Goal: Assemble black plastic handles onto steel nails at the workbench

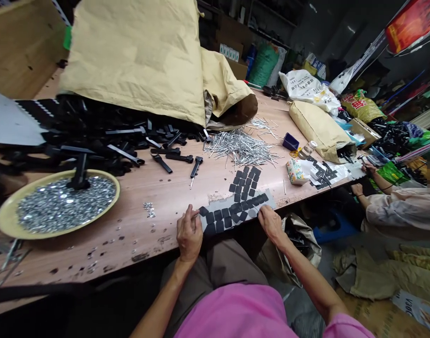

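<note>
My left hand (188, 232) rests at the near table edge with its fingers curled, pinching the left end of a grey card (266, 192) that carries several flat black square pads (236, 211). A thin metal pin seems to stick out between its fingers. My right hand (270, 220) lies on the card's right part, fingers bent down onto the pads. More black pads (245, 180) lie in rows just beyond the card.
A heap of steel pins (240, 146) lies mid-table. A yellow dish (3, 218) holds small metal pieces at left. Black plastic parts (95, 136) spill from big paper sacks (140, 56). Another person (399, 206) sits at right.
</note>
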Demonstrator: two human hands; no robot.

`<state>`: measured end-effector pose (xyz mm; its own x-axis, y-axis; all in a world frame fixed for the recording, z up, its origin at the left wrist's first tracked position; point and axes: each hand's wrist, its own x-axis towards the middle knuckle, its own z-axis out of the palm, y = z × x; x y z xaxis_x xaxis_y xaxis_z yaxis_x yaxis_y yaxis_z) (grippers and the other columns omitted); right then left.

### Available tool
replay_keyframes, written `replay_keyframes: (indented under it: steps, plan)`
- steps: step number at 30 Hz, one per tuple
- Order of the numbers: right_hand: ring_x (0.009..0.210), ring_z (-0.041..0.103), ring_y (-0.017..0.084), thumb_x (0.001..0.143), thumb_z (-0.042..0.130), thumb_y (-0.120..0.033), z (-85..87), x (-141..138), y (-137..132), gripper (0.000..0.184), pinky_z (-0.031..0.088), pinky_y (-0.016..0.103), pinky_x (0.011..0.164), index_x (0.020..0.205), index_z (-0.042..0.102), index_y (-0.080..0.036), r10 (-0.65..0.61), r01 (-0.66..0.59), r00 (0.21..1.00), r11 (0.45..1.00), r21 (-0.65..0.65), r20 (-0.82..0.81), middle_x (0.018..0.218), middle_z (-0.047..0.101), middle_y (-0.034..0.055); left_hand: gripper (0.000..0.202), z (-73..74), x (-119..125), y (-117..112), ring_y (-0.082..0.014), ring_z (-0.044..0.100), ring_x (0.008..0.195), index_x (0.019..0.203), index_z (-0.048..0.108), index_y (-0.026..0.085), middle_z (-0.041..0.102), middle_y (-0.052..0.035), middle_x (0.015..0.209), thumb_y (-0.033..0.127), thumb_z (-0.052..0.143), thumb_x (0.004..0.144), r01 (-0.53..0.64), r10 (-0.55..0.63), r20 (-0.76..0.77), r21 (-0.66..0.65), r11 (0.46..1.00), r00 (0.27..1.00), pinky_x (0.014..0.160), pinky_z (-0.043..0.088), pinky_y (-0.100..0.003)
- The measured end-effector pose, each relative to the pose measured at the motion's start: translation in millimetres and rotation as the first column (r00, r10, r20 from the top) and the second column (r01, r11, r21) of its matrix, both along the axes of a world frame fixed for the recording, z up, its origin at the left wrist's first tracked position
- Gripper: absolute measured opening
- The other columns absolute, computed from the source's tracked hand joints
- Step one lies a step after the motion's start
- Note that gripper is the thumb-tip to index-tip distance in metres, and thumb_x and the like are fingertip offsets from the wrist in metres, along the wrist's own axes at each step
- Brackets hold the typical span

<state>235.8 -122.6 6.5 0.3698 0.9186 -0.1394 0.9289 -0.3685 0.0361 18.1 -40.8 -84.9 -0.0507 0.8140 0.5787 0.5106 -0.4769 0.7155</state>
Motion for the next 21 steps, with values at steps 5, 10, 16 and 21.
replay_keyframes:
  steps: [5, 10, 16, 21]
  plan:
    - [0.074, 0.063, 0.018, 0.088, 0.039, -0.029, 1.2, 47.7, -83.1, 0.020, 0.042, 0.026, 0.060, 0.089, 0.058, -0.023, -0.164, 0.160, 0.986, 0.978, 0.137, 0.012, 0.085, 0.066, 0.0046, 0.041, 4.8, 2.4, -0.3, -0.0178, 0.061, 0.083, 0.131, 0.044, 0.016, 0.069, -0.0072, 0.086, 0.018, 0.044, 0.089, -0.015, 0.015, -0.002, 0.024, 1.000, 1.000, 0.080, 0.049, -0.032]
    - [0.075, 0.066, 0.026, 0.084, 0.040, -0.042, -19.1, 108.8, -127.1, 0.026, 0.047, 0.035, 0.057, 0.086, 0.062, -0.029, -0.266, 0.236, 0.954, 0.951, 0.199, 0.142, 0.093, 0.069, 0.0082, 0.041, 2.8, 9.0, 6.0, -0.0169, 0.063, 0.085, 0.131, 0.043, 0.019, 0.068, -0.0060, 0.087, 0.017, 0.042, 0.090, -0.018, 0.017, 0.022, 0.014, 1.000, 1.000, 0.079, 0.051, -0.031]
    - [0.094, 0.064, 0.020, 0.090, 0.038, -0.029, -10.9, 49.1, 0.6, 0.029, 0.049, 0.029, 0.081, 0.097, 0.065, -0.024, 0.214, -0.207, 0.976, 0.891, 0.404, 0.028, 0.107, 0.065, 0.0087, 0.042, 2.7, 9.6, 6.7, -0.0164, 0.064, 0.085, 0.131, 0.044, 0.021, 0.068, -0.0056, 0.088, 0.016, 0.041, 0.090, 0.006, -0.004, 0.061, -0.028, 1.000, 0.998, 0.080, 0.053, -0.032]
    - [0.098, 0.058, 0.018, 0.086, 0.037, -0.003, -7.2, -45.2, 153.0, 0.045, 0.049, 0.027, 0.077, 0.120, 0.056, -0.026, 0.607, -0.615, 0.788, 0.763, 0.199, 0.106, 0.132, 0.051, 0.0079, 0.032, 11.5, 5.6, 7.4, -0.0181, 0.065, 0.087, 0.113, 0.061, 0.021, 0.070, -0.0073, 0.091, 0.018, 0.041, 0.089, 0.068, -0.054, 0.130, -0.108, 0.992, 0.990, 0.080, 0.054, -0.034]
